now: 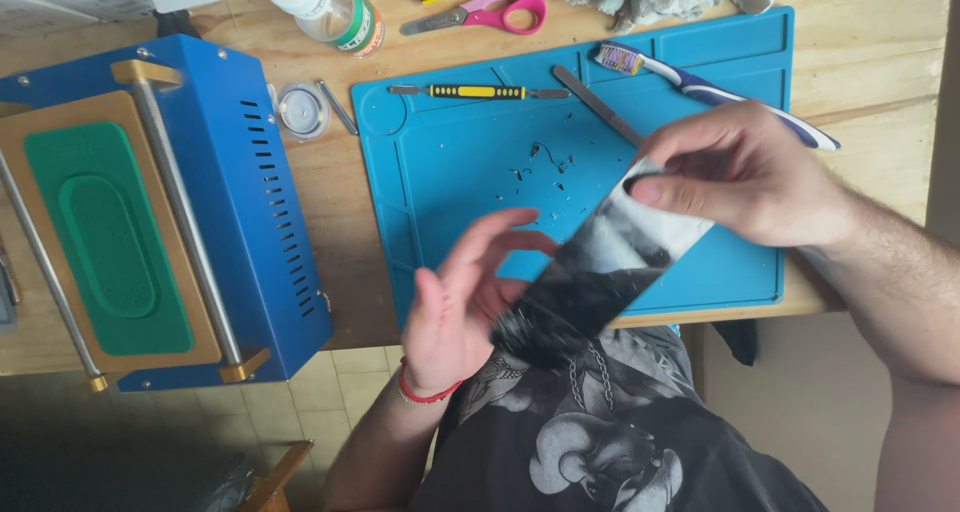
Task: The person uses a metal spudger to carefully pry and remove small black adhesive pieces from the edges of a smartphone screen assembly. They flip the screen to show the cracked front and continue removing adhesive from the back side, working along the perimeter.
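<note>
Head camera looks down on 2 bare hands holding a dark glossy phone screen panel (pixel 600 267) slantwise above the near edge of a blue silicone work mat (pixel 460 162). Right hand (pixel 745 177) pinches the panel's upper end, thumb on its face and fingers behind. Left hand (pixel 465 307), a red band at its wrist, has its fingers spread loose, its palm against the panel's lower end. On the mat lie a yellow-handled screwdriver (pixel 470 92), a flat metal pry tool (pixel 597 105), a toothbrush (pixel 700 90) and dark crumbs. Pink scissors (pixel 490 12) lie beyond the mat. Left of it stands a blue machine (pixel 240 202) with a green pad.
</note>
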